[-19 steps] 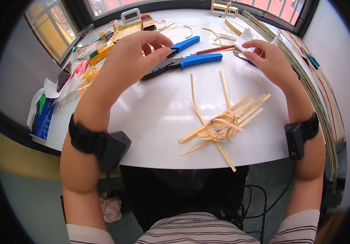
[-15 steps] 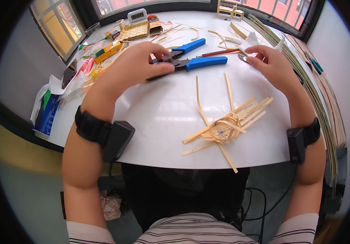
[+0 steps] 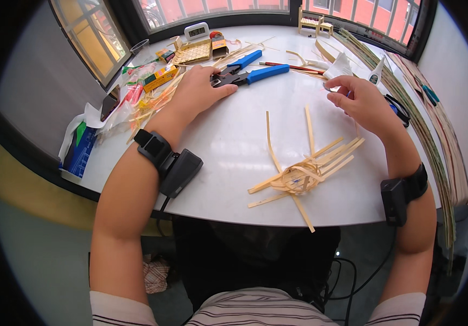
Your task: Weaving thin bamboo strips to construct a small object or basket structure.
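My left hand [image 3: 204, 88] is beside the jaws of blue-handled pliers [image 3: 245, 76], which lie on the table. Its thumb and fingers are spread apart around the metal head. At the right, my right hand [image 3: 360, 103] is closed on what looks like a pair of scissors [image 3: 399, 111]. Dark looped handles show past the wrist and a small tip pokes out at the fingertips; the hand hides the middle. Nearer me lies a partly woven piece of flat bamboo strips [image 3: 302, 178], round in the centre with loose ends sticking out.
Packets and loose strips crowd the back left near a woven tray [image 3: 193, 52] and a small digital clock [image 3: 196, 31]. A reddish pencil-like stick [image 3: 293, 68], white glue bottle [image 3: 375, 73] and miniature chair [image 3: 310, 23] stand or lie behind. Long bamboo strips [image 3: 418, 119] line the right edge.
The pliers have shifted left across the table, and my left hand has drawn back a little from them. My right hand has come slightly nearer me. The view has shifted slightly.
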Tool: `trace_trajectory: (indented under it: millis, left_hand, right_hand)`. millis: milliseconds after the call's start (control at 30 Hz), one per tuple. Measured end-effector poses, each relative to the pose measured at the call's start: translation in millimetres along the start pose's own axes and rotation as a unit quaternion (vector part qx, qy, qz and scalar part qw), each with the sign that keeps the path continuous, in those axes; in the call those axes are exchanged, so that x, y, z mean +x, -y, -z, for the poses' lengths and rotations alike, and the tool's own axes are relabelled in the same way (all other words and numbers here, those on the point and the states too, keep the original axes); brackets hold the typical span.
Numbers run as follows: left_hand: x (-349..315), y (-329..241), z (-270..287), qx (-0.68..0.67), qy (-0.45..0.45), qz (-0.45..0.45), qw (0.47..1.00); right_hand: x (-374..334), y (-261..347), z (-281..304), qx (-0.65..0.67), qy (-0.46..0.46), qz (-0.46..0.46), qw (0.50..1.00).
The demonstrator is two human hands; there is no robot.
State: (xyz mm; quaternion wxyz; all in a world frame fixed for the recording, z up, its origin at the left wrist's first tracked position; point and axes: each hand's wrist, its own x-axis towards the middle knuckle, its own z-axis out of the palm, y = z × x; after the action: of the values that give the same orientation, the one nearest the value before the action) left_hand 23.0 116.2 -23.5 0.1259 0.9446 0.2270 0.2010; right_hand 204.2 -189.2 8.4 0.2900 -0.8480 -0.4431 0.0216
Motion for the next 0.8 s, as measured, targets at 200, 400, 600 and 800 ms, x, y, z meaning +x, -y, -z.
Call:
trace_trajectory:
  millis: [200, 400, 600, 800]
  left_hand:
    - [4, 0, 24, 0.004, 0.099, 0.049, 0.994]
    - [-32, -70, 71, 0.023, 0.069, -0.059, 0.996]
    - [-52, -96, 63, -0.192, 0.225, -0.107, 0.949]
    - [-60, -81, 46, -0.269, 0.193, -0.193, 0.924]
  right_hand:
    - [5, -5, 6, 0.045, 0.021, -0.038, 0.998]
    - [6, -3, 10, 0.079, 0.043, -0.062, 0.994]
    - [7, -3, 6, 0.082, 0.053, -0.070, 0.993]
    - [4, 2, 2, 0.064, 0.039, -0.063, 0.995]
